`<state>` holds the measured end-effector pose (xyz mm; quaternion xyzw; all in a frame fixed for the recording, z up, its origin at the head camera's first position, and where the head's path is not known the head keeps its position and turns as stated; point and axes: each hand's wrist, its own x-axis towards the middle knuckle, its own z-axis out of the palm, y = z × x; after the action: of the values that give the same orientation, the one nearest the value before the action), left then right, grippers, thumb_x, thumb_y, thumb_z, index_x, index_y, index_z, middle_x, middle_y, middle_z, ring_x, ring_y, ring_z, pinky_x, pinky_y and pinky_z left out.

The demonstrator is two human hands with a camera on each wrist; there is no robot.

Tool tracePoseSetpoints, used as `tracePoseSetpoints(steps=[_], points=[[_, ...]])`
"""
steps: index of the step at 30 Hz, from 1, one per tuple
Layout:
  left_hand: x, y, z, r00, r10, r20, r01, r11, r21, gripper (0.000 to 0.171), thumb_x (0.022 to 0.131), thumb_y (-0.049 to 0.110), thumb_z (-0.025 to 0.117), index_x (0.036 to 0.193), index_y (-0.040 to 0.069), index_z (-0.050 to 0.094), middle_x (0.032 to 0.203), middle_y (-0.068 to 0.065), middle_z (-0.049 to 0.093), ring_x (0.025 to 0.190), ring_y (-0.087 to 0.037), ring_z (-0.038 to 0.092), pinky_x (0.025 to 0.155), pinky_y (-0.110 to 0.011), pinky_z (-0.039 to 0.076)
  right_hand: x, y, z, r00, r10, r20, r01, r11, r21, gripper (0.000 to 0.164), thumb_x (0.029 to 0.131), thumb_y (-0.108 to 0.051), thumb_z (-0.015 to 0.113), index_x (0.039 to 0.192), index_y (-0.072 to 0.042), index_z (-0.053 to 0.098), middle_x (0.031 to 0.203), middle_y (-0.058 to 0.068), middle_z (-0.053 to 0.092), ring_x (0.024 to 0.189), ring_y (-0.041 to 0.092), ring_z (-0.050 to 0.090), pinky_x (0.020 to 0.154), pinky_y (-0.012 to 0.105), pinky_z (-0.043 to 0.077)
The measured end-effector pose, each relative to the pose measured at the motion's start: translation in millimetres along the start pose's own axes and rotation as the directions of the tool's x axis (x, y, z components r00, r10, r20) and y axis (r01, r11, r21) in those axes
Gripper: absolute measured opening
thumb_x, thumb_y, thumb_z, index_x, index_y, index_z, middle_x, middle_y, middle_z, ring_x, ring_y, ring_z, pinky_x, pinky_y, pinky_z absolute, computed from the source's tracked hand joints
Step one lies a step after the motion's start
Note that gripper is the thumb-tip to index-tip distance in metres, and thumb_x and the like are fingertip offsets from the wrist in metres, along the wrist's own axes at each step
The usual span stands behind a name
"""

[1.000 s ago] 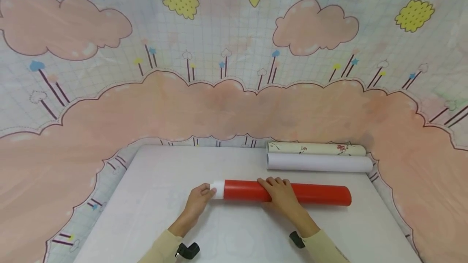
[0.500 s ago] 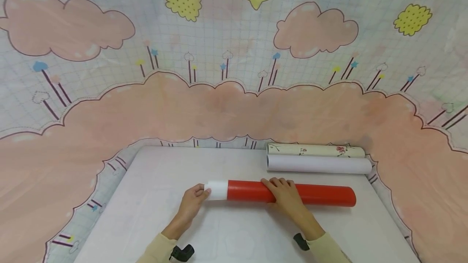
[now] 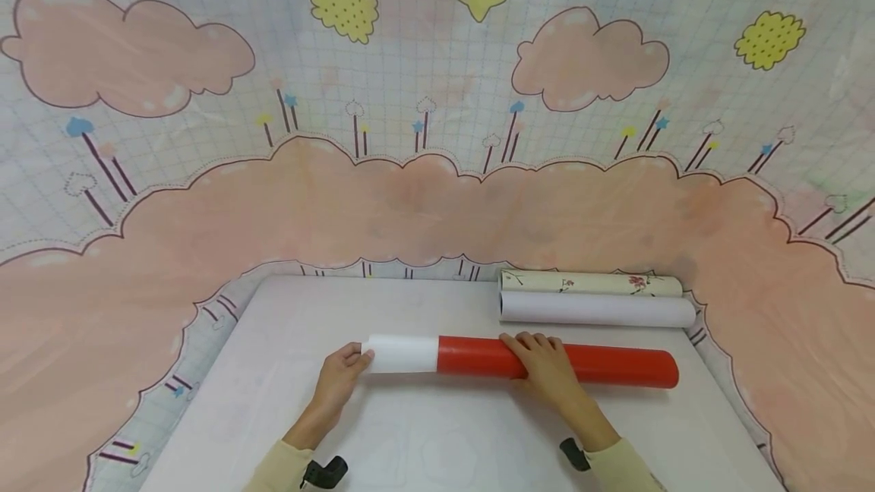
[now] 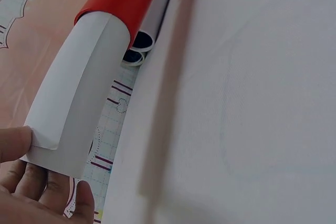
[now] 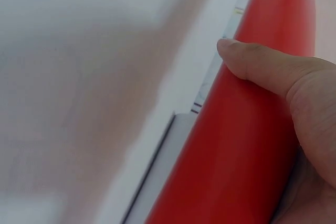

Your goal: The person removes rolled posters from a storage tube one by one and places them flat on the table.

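Note:
A red tube (image 3: 478, 356) lies crosswise in front of me, its left end open. Out of that end sticks a rolled white sheet (image 3: 402, 354), its overlapping edge visible in the left wrist view. My left hand (image 3: 339, 378) pinches the sheet's free end, thumb on the outer face and fingers beneath. Round the middle of the tube my right hand (image 3: 547, 372) grips, its thumb stretched across the red surface in the right wrist view. How far the sheet reaches inside the tube is hidden.
At the back right of the white table (image 3: 301, 317), a white roll (image 3: 595, 310) lies before a cream roll with a floral print (image 3: 601, 282). A patterned cloth (image 3: 410, 203) with clouds hangs behind and around the table.
My left hand has moved left, drawing more of the white sheet out of the red tube. The tube and my right hand have shifted slightly right.

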<state>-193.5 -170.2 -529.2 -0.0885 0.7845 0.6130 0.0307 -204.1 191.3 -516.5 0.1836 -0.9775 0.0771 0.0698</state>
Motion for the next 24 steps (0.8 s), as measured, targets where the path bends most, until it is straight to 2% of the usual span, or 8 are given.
tracePoseSetpoints(steps=[7, 14, 24], points=[[0.4, 0.6, -10.2, 1.0, 0.003, -0.006, -0.003, 1.0, -0.003, 0.033, 0.099, 0.025, 0.059, 0.118, -0.002, 0.062, 0.114, -0.017, 0.071, 0.105, -0.019, 0.062, 0.097, -0.041, 0.046, -2, 5, -1, 1.0, -0.009, -0.018, 0.009, 1.0, -0.02, 0.079, 0.069, -0.031, 0.09, 0.138, -0.023, 0.053, 0.123, 0.005, 0.063, 0.115, 0.03, 0.055, 0.101, 0.057, 0.042], [2.6, -1.7, -15.8, 1.0, -0.008, -0.027, 0.007, 1.0, -0.009, 0.032, 0.1, 0.023, 0.057, 0.119, -0.002, 0.061, 0.117, -0.019, 0.07, 0.107, -0.019, 0.062, 0.101, -0.044, 0.045, -6, 10, -3, 1.0, -0.014, -0.022, 0.014, 1.0, -0.019, 0.079, 0.069, -0.03, 0.089, 0.138, -0.023, 0.053, 0.123, 0.007, 0.063, 0.115, 0.031, 0.056, 0.101, 0.058, 0.042], [6.4, -5.5, -27.7, 0.998, -0.03, -0.063, 0.029, 1.0, -0.012, 0.038, 0.1, 0.022, 0.056, 0.127, -0.004, 0.056, 0.126, -0.024, 0.064, 0.119, -0.027, 0.057, 0.106, -0.049, 0.041, -11, 22, -1, 1.0, -0.004, -0.023, 0.003, 1.0, -0.018, 0.079, 0.069, -0.03, 0.089, 0.139, -0.023, 0.053, 0.124, 0.008, 0.062, 0.116, 0.032, 0.055, 0.102, 0.059, 0.041]])
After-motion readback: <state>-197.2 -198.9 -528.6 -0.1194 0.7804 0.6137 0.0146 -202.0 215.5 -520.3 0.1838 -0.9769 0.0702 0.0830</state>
